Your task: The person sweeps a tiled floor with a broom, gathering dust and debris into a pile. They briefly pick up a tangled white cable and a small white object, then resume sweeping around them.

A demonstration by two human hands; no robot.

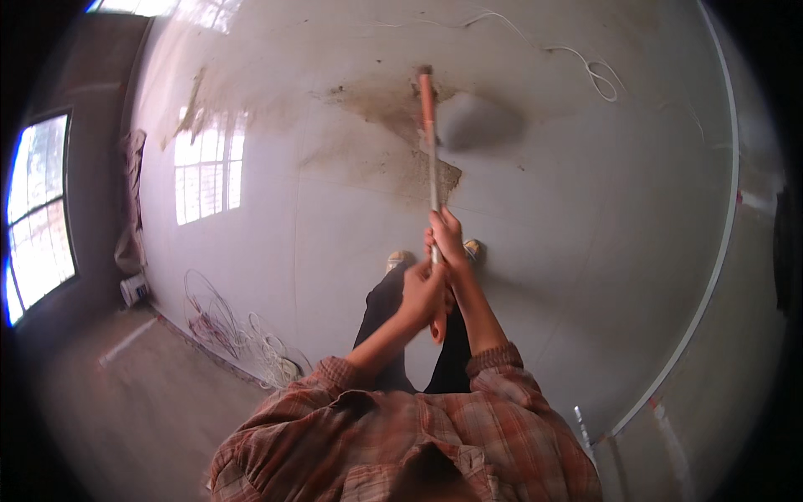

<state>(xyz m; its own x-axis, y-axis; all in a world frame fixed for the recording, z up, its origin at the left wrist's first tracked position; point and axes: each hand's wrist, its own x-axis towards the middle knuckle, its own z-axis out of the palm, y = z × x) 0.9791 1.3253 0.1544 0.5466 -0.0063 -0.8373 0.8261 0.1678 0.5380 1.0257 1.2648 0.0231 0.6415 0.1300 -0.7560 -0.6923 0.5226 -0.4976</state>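
Both hands grip a long-handled broom or brush [433, 172], with a pale shaft and orange parts at its lower end and its butt. My left hand [423, 290] is closed round the shaft near the butt, close to my body. Just beyond it, my right hand [445, 233] wraps the same shaft. The far end points away from me over brown dirt [395, 116] on the smooth grey floor. A blurred grey shape beside that end may be its moving head; I cannot tell. Nearer me lies a rough brown patch [448, 177].
Loose white cable [602, 78] lies on the floor ahead to the right. Tangled wires [219, 326] lie along the left wall, near a white bucket [133, 289] and crumpled cloth [133, 188]. A barred window [41, 213] is on the left. My shoes [399, 258] stand behind the dirt.
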